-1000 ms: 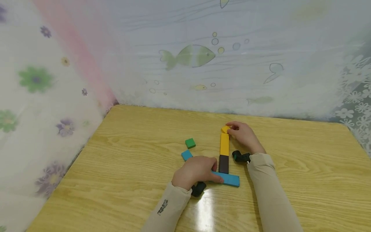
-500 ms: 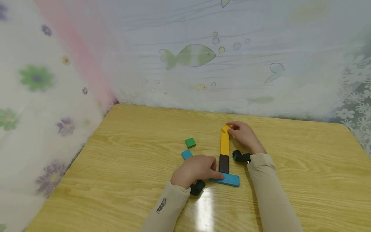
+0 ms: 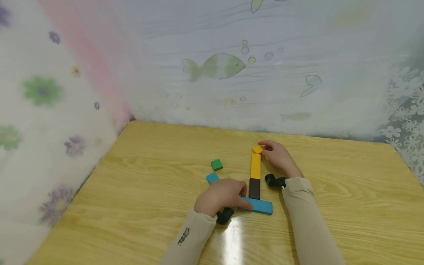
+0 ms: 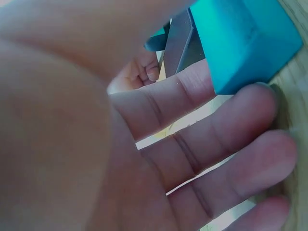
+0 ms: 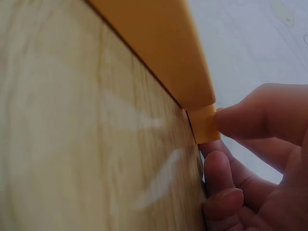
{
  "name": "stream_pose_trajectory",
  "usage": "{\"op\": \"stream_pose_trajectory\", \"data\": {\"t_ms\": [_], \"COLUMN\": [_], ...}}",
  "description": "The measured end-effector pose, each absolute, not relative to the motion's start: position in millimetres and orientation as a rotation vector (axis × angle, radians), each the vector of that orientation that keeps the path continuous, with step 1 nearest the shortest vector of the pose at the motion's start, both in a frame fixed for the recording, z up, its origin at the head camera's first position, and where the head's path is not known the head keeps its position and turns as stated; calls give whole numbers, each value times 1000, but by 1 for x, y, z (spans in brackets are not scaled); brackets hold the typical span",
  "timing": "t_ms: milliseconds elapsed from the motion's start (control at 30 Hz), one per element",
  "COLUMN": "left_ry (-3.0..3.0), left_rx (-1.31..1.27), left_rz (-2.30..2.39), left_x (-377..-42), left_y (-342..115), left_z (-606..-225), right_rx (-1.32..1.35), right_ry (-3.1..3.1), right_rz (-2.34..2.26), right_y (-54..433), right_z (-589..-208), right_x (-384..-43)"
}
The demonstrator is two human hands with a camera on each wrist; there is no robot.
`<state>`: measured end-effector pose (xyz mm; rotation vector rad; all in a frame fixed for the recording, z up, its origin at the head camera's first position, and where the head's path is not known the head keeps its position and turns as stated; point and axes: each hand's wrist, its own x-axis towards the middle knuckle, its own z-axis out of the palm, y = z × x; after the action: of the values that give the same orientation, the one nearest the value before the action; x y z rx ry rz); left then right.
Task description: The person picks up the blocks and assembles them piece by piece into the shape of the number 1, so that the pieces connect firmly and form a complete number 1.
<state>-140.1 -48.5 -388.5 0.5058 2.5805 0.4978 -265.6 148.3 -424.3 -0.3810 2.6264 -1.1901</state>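
A long blue block (image 3: 263, 206) lies crosswise on the table, and my left hand (image 3: 222, 195) pinches its left end between thumb and index finger. In the left wrist view that blue block (image 4: 240, 43) meets the index fingertip, while the other fingers spread beside it. From its far side runs a dark brown block (image 3: 254, 188), then a long yellow block (image 3: 255, 166), end to end. At the far end sits a small yellow block (image 3: 257, 149), turned at an angle. My right hand (image 3: 279, 157) holds it by thumb and fingertips; the right wrist view shows the thumb against this small block (image 5: 204, 124).
Left of the row lie a green block (image 3: 216, 164) and another blue block (image 3: 212, 177), the latter partly hidden behind my left hand. Black wrist devices (image 3: 275, 180) sit under both wrists. A patterned cloth wall (image 3: 205, 88) stands behind the wooden table (image 3: 149, 154).
The head view shifts slightly. Both hands and the blocks stay nearly in the same places, with a little more of the small yellow block showing beside the right fingertips.
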Motion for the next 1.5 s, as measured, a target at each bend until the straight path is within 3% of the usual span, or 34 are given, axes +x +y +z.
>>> {"op": "stream_pose_trajectory", "data": {"t_ms": [733,1500], "left_ry": [2639,2883], "left_rx": [482,136], "left_rz": [683,835], "left_x": [-149,-158], "left_y": [-60,-111], "left_z": [-389,-380], "right_rx": [-394,-391], "right_ry": [2662,2660], "right_rz": [-1157,-1141], "right_y": [146,149], "right_z": [-425,-427], "right_x": [-269,-268]}}
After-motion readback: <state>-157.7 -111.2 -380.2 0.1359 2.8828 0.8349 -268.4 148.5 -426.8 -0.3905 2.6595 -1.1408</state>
